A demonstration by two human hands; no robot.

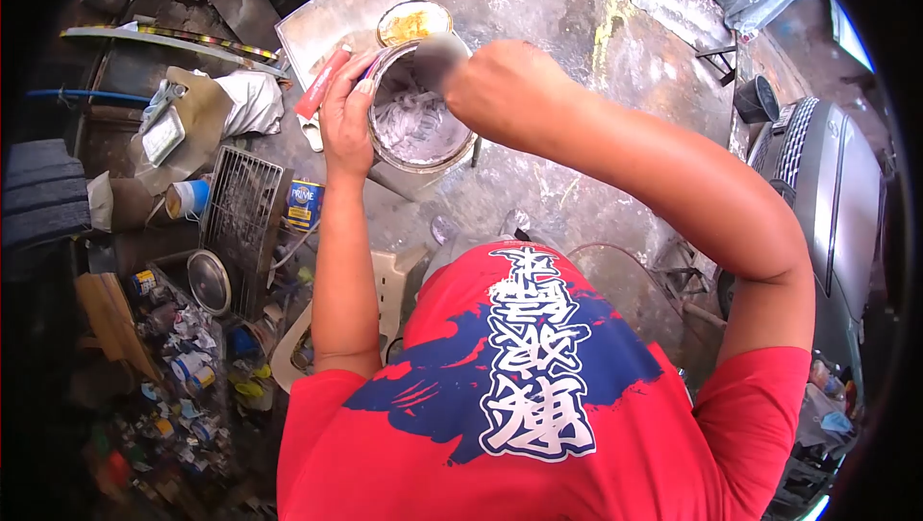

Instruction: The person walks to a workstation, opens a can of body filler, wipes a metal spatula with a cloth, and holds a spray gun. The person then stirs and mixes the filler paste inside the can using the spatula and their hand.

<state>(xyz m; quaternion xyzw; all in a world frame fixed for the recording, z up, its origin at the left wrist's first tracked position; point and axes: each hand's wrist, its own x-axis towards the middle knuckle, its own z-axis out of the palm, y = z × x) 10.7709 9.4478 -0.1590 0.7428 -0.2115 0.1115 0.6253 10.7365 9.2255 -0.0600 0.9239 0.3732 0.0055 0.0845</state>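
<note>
A round paint can [423,158] stands open in front of me, with pale grey-purple paste [413,122] smeared inside. My left hand [346,117] grips the can's left side, its fingers up by the rim. Close beside those fingers is a red flat object [323,85]; whether the hand touches it I cannot tell. Over the can's right rim, my right hand [508,88] is closed in a fist. What it holds is hidden by a grey blur at the can's mouth. Just behind the can lies a round lid [415,25] with yellow-orange paste on it.
A pale board [317,21] lies under the lid. On the left are a wire grille [240,194], a blue PRIME can [304,204] and heaped litter. A beige plastic chair [385,281] is near my left arm. At right stand a black bucket [757,98] and a grey car [832,194].
</note>
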